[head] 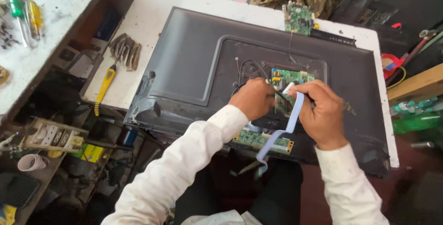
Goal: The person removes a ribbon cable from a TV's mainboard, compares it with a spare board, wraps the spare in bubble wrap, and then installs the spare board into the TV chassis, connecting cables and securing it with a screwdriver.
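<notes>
At far left, screwdrivers point(23, 15) lie on a side bench; a yellow-handled tool point(104, 86) rests on the white table point(138, 31) beside the TV point(194, 63), which lies face down. At the middle of its back, the left hand point(253, 98) rests on the green board point(288, 84), fingers curled over it; whether they pinch anything cannot be told. The right hand point(323, 112), just beside it, holds the top end of the pale ribbon cable point(290, 119) between closed fingers; the cable hangs down past a lower strip board point(263, 139). To do this well, the board should be steadied and the ribbon kept flat and square to its socket, not twisted. A spare board point(299, 18) sits at the far edge.
</notes>
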